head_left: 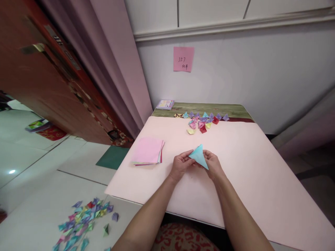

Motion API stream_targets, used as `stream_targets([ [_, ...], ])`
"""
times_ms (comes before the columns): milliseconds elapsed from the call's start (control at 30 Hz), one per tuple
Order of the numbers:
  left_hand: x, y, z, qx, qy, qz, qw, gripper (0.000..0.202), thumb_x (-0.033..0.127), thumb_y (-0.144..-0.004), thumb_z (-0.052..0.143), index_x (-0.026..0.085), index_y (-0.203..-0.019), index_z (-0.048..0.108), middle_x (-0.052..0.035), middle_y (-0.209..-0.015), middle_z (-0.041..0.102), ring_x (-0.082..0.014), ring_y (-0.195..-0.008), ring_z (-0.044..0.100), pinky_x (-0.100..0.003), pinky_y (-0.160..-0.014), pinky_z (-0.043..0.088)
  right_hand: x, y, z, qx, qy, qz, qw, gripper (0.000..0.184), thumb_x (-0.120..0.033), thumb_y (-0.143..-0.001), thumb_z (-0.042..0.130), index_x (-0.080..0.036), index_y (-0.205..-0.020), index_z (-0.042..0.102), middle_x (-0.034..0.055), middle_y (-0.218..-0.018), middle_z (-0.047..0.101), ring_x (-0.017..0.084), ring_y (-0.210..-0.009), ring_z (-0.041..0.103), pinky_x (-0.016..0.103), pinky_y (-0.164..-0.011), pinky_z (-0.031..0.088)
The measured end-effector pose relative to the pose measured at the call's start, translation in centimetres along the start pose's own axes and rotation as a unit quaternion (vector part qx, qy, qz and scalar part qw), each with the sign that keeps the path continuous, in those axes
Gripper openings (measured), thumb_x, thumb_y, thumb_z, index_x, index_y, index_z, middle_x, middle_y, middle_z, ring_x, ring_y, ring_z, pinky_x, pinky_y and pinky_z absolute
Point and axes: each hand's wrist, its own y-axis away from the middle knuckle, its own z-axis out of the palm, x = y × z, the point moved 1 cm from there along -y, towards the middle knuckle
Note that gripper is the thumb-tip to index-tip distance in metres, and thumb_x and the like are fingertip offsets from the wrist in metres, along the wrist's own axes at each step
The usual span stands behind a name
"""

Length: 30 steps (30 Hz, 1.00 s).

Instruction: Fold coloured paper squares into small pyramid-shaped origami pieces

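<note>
A light blue paper triangle (199,156), partly folded, is held just above the pale pink table top (243,164). My left hand (181,165) pinches its left corner and my right hand (213,164) grips its right side, fingers curled under the paper. A stack of square coloured sheets (148,151), pink on top, lies to the left of my hands. Several small folded paper pieces (204,120) in blue, purple, pink, yellow and red sit in a cluster at the far side of the table.
A small pack of paper (165,104) lies at the table's far left corner. A pink note (183,59) is stuck on the wall. Many folded pieces (83,221) are scattered on the floor at the left. A curtain (115,66) and a dark red door (42,80) stand left.
</note>
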Motion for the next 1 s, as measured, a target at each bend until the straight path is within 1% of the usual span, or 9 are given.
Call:
stream_targets([
  [200,0.4,0.0,0.3,0.021,-0.025,0.014,0.999,0.053,0.034,-0.067,0.084,0.009,-0.112,0.070,-0.0050,-0.069,0.072,-0.0148,-0.056,0.064,-0.027,-0.055,0.053,-0.3,0.3,0.1,-0.023,0.042,-0.002,0.999,0.034,-0.029,-0.061,0.084,-0.018,-0.085,0.063,-0.0037,-0.053,0.060,0.009,-0.041,0.047,0.019,-0.039,0.033],
  [367,0.8,0.1,0.4,0.036,-0.038,0.012,0.999,0.039,0.038,-0.068,0.082,0.009,-0.090,0.069,-0.0031,-0.059,0.068,-0.0133,-0.047,0.061,-0.024,-0.046,0.049,-0.3,0.3,0.0,-0.022,0.068,-0.006,0.997,0.030,-0.031,-0.066,0.079,-0.017,-0.089,0.064,-0.0045,-0.051,0.057,0.009,-0.042,0.048,0.018,-0.038,0.034],
  [467,0.8,0.0,0.4,0.062,-0.029,0.000,0.998,0.036,0.041,-0.069,0.080,0.012,-0.082,0.063,-0.0011,-0.053,0.064,-0.0119,-0.042,0.057,-0.022,-0.041,0.047,-0.4,0.2,-0.1,0.000,0.046,0.003,0.999,0.032,-0.045,-0.076,0.073,-0.017,-0.088,0.063,-0.0011,-0.055,0.061,0.011,-0.044,0.053,0.019,-0.039,0.039],
  [533,0.9,-0.1,0.4,0.082,-0.008,0.004,0.997,0.037,0.041,-0.068,0.081,0.014,-0.082,0.059,0.0003,-0.053,0.064,-0.0118,-0.042,0.057,-0.021,-0.040,0.045,-0.5,0.1,0.0,0.011,0.020,0.016,1.000,0.045,-0.061,-0.083,0.061,-0.017,-0.091,0.064,0.0037,-0.065,0.066,0.012,-0.048,0.058,0.021,-0.041,0.045],
  [600,0.9,-0.2,0.3,0.097,0.011,0.013,0.995,0.039,0.041,-0.067,0.081,0.016,-0.084,0.055,0.0018,-0.053,0.063,-0.0120,-0.042,0.057,-0.020,-0.039,0.045,-0.5,0.2,0.2,0.012,0.011,0.024,1.000,0.055,-0.070,-0.084,0.054,-0.017,-0.097,0.065,0.0077,-0.076,0.071,0.014,-0.053,0.063,0.024,-0.045,0.050],
  [667,0.8,-0.3,0.3,0.096,0.016,0.018,0.995,0.040,0.041,-0.068,0.080,0.017,-0.086,0.053,0.0028,-0.054,0.062,-0.0119,-0.042,0.057,-0.020,-0.039,0.045,-0.4,0.3,0.5,0.001,0.024,0.017,1.000,0.052,-0.066,-0.079,0.065,-0.018,-0.100,0.066,0.0077,-0.082,0.072,0.015,-0.059,0.066,0.024,-0.049,0.053],
  [767,0.7,-0.2,0.2,0.065,-0.007,0.014,0.998,0.039,0.041,-0.071,0.078,0.017,-0.090,0.053,0.0029,-0.054,0.062,-0.0120,-0.042,0.057,-0.020,-0.040,0.044,-0.2,0.5,1.0,0.003,0.051,-0.019,0.999,0.039,-0.049,-0.069,0.082,-0.019,-0.089,0.067,0.0027,-0.074,0.069,0.014,-0.061,0.064,0.022,-0.054,0.051],
  [867,0.7,0.0,0.2,0.021,-0.042,0.011,0.999,0.040,0.041,-0.073,0.077,0.015,-0.096,0.057,0.0020,-0.056,0.064,-0.0116,-0.044,0.057,-0.020,-0.042,0.044,-0.2,0.6,1.0,0.031,0.063,-0.065,0.995,0.032,-0.045,-0.070,0.082,-0.018,-0.077,0.066,-0.0004,-0.063,0.063,0.012,-0.056,0.058,0.023,-0.054,0.047],
  [1000,0.8,-0.1,0.2,0.005,-0.049,-0.003,0.999,0.039,0.046,-0.075,0.074,0.013,-0.092,0.062,-0.0006,-0.061,0.065,-0.0124,-0.047,0.058,-0.023,-0.045,0.048,-0.7,0.5,0.5,0.024,0.078,-0.079,0.994,0.032,-0.046,-0.070,0.081,-0.017,-0.079,0.068,-0.0016,-0.058,0.060,0.012,-0.051,0.051,0.024,-0.050,0.042],
])
